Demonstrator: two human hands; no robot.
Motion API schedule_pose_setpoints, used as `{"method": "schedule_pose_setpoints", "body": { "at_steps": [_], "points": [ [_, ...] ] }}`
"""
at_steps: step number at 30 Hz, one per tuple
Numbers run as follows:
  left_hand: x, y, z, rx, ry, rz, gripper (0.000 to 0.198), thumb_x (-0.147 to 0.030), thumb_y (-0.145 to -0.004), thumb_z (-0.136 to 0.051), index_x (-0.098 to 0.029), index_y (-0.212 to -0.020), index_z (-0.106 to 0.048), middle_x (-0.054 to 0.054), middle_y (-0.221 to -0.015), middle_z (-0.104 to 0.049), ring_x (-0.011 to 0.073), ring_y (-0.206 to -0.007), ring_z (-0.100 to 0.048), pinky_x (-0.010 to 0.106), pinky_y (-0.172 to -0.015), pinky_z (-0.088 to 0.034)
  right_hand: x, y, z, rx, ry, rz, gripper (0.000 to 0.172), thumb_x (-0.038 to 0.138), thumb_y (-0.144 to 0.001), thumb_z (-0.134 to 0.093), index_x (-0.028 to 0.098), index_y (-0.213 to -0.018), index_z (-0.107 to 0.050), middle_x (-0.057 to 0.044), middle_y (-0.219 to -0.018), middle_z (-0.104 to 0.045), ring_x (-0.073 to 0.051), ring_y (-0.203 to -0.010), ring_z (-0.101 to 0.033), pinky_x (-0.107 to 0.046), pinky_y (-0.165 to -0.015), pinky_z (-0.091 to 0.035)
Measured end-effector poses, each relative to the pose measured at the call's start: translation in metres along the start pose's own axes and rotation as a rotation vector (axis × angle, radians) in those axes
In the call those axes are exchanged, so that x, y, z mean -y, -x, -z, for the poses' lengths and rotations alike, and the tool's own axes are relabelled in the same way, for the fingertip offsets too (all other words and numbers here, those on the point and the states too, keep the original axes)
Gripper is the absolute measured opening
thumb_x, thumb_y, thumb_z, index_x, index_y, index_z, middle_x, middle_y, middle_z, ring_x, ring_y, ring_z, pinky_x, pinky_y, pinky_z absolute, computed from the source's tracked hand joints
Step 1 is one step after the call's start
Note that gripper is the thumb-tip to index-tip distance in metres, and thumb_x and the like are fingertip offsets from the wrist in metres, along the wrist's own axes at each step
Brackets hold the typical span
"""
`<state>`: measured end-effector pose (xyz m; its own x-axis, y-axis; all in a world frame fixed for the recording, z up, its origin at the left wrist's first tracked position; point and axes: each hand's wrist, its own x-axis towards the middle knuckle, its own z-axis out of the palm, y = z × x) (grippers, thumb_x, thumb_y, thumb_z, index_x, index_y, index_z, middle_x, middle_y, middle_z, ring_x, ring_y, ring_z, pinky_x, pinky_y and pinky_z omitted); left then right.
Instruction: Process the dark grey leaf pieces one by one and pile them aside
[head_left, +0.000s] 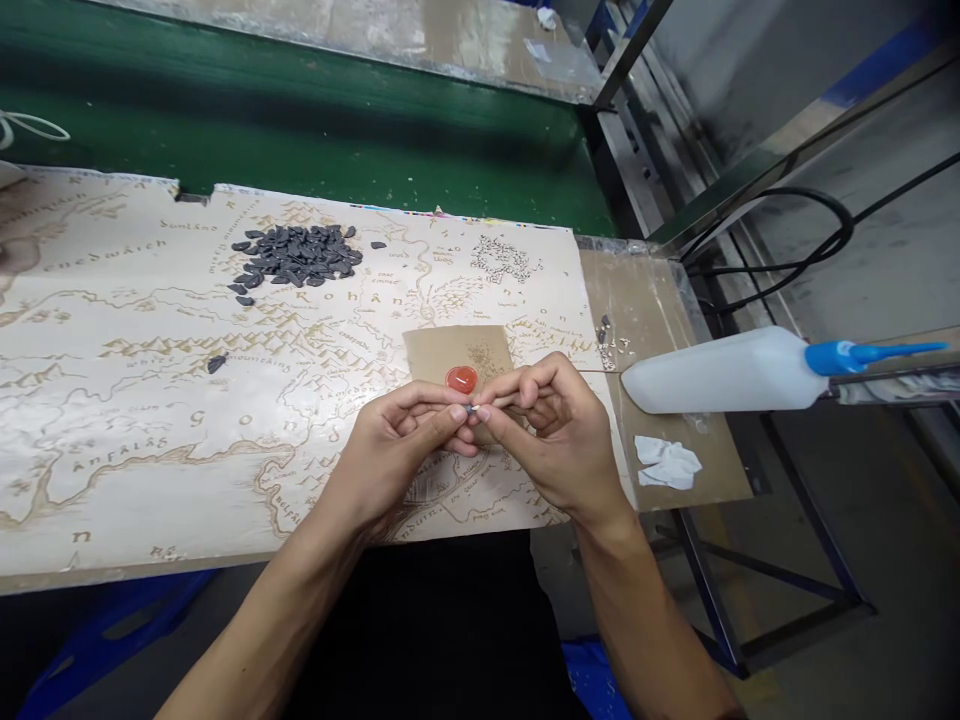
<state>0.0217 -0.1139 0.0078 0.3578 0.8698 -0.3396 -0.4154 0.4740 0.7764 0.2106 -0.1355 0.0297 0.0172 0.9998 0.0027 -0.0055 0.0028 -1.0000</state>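
Observation:
Thumb and fingers of my left hand are pinched around a small dark grey piece. My right hand meets it from the other side, also closed in a pinch, at a tiny pale bit at the end of the dark piece. The fingertips cover most of both. Just beyond them, a glossy orange-red blob sits on a tan card, which has brown specks on its right side. Farther back lie a heap of dark grey flat pieces and a scatter of tiny pale bits.
A map-printed sheet covers the table. One dark piece lies apart at left. To the right are a white bottle with blue nozzle, crumpled white tissue and a few loose bits. A green surface runs behind.

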Motion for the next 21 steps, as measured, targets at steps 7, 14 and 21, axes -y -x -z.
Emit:
{"method": "schedule_pose_setpoints", "body": {
  "at_steps": [7, 14, 21],
  "points": [
    [0.002, -0.001, 0.001, -0.019, -0.042, -0.03, 0.028, -0.034, -0.086, -0.105, -0.016, -0.1, -0.09, 0.008, -0.085, -0.088, 0.0169, -0.074, -0.085, 0.025, -0.077, -0.071, -0.005, 0.002, 0.003, 0.02, 0.057, 0.041, 0.039, 0.029, -0.103, -0.087, 0.029, -0.092, -0.05, -0.003, -0.108, -0.084, -0.02, -0.101, -0.084, -0.036, -0.089, -0.076],
    [0.004, -0.001, -0.001, -0.062, -0.036, -0.05, 0.03, -0.035, -0.085, -0.105, -0.014, -0.1, -0.089, 0.007, -0.086, -0.089, 0.0173, -0.075, -0.086, 0.027, -0.079, -0.073, -0.01, 0.0, 0.003, 0.018, 0.195, 0.134, 0.037, 0.024, -0.105, -0.083, 0.029, -0.091, -0.049, -0.004, -0.111, -0.084, -0.022, -0.105, -0.083, -0.04, -0.092, -0.071],
    [0.004, -0.001, -0.001, -0.067, -0.048, -0.063, 0.033, -0.037, -0.085, -0.106, -0.013, -0.1, -0.088, 0.007, -0.085, -0.089, 0.0181, -0.075, -0.087, 0.028, -0.08, -0.075, -0.012, -0.002, 0.004, 0.059, 0.291, 0.205, 0.037, 0.017, -0.105, -0.079, 0.029, -0.09, -0.047, -0.003, -0.11, -0.084, -0.022, -0.103, -0.083, -0.04, -0.09, -0.068]
  ]
}}
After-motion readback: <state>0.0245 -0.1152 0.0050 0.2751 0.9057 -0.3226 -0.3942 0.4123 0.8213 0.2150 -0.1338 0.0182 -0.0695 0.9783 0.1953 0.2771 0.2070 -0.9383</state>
